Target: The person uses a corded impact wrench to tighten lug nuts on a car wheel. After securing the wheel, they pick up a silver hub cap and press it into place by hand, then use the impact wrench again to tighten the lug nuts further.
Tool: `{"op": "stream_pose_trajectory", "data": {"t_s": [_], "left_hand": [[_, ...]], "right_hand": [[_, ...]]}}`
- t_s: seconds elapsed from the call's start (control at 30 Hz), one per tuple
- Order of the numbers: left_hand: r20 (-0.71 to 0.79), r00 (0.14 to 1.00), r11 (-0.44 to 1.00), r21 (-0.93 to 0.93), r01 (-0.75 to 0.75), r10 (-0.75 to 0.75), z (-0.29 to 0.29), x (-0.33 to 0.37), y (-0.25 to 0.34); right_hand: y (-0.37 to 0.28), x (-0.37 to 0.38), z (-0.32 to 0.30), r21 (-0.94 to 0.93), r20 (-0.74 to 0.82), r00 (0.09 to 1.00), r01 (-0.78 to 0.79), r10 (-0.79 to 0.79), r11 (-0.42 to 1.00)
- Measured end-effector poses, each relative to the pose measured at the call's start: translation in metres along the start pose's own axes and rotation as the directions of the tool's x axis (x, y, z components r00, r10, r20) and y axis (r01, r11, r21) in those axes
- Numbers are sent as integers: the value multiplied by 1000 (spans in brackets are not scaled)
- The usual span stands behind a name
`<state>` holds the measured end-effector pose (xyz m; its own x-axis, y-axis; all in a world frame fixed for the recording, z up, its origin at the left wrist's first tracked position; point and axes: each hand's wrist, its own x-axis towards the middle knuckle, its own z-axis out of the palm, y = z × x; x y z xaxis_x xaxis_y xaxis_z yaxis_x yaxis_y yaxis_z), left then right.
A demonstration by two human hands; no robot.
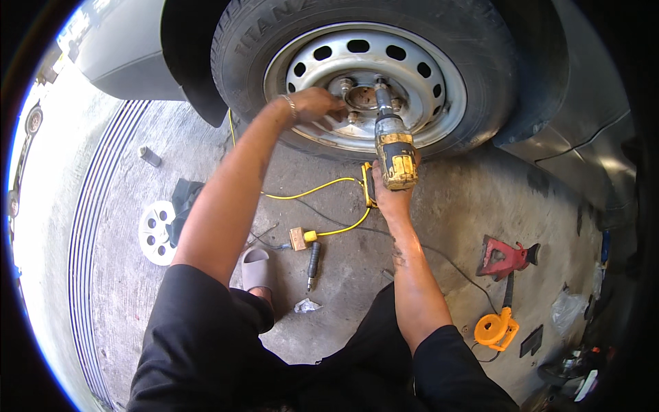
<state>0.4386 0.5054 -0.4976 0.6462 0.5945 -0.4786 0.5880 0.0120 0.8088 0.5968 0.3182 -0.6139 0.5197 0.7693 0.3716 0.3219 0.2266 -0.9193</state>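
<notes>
Head view: wheel (434, 113) stands upright at the side of a grey vehicle (134, 55), its pale steel rim facing us. Power wrench (397, 154), yellow and black, points at the hub, socket end at an upper-right stud position. Right hand (392, 200) wraps the wrench's grip; fingers closed round it, mostly hidden. Left hand (317, 108) is at the hub's left, near the lug nuts (353, 117); fingers loosely bent, blurred; cannot tell whether they pinch anything.

Floor (127, 295): stained grey concrete, sunlit at left, crossed there by dark parallel lines (86, 220). Lying about: white wheel cover (147, 232) against dark cloth (187, 198), small grey cylinder (149, 156), looping yellow cable (343, 231), black-handled tool (314, 262), crumpled wrapper (307, 306). Right side: red stand (506, 259), orange blower (493, 330), clear plastic bag (568, 309).
</notes>
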Motion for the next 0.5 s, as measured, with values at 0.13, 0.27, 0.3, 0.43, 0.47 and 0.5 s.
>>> {"op": "stream_pose_trajectory", "data": {"t_s": [0.13,0.27,0.3,0.43,0.47,0.5], "left_hand": [[-22,970,941,238,240,-242,-46,-20,-34],[-17,941,924,186,334,-337,-45,-19,-57],[-8,939,922,183,341,-345,-40,-19,-58],[174,984,975,-222,-4,44,16,12,-30],[106,984,936,-336,-102,145,36,27,-18],[-5,983,861,-483,-163,183,54,42,-5]], "right_hand": [[-2,-4,7,-172,-52,992,104,-114,980],[-2,-3,11,-217,-71,987,129,-147,968],[0,-3,11,-216,-67,981,162,-180,963],[9,-5,12,-184,-42,984,160,-171,970],[11,-6,14,-141,-46,987,144,-152,979],[11,-7,16,-58,-34,996,77,-79,995]]}}
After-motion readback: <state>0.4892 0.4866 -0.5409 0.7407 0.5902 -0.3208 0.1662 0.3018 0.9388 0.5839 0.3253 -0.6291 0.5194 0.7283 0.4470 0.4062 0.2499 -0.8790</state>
